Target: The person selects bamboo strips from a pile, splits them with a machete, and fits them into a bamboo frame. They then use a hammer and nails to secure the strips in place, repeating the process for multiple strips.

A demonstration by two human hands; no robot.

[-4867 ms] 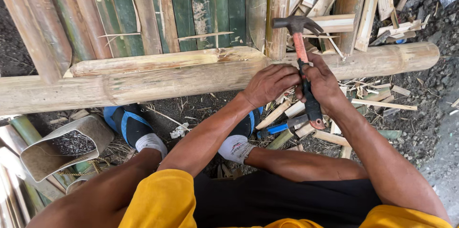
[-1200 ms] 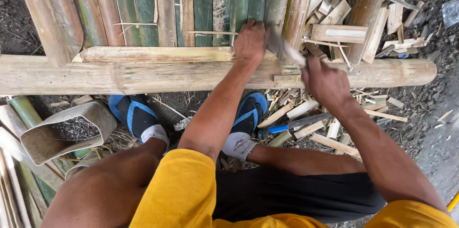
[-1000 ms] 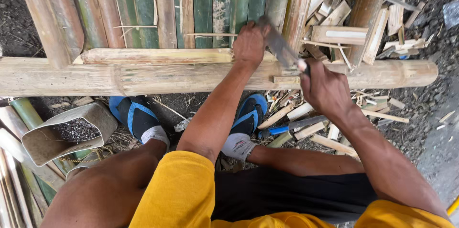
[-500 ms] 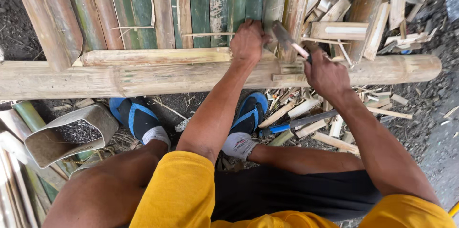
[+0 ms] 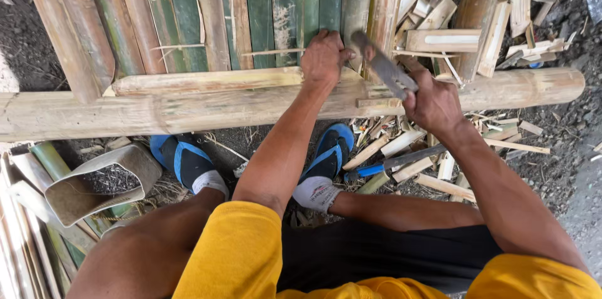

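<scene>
The hammer [image 5: 384,72] has swung lower, right hand [image 5: 433,101] clamped on it; left hand [image 5: 324,57] pinches at the slat [image 5: 207,79].

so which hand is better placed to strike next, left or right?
Right, probably. The right hand already grips the hammer, its head raised near the slats. The left hand is pressed on the split bamboo strip, steadying the spot.

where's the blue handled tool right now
In the head view it lies on the ground right of centre, the blue-handled tool among the bamboo offcuts, just right of the blue slipper and below the right hand.
</scene>
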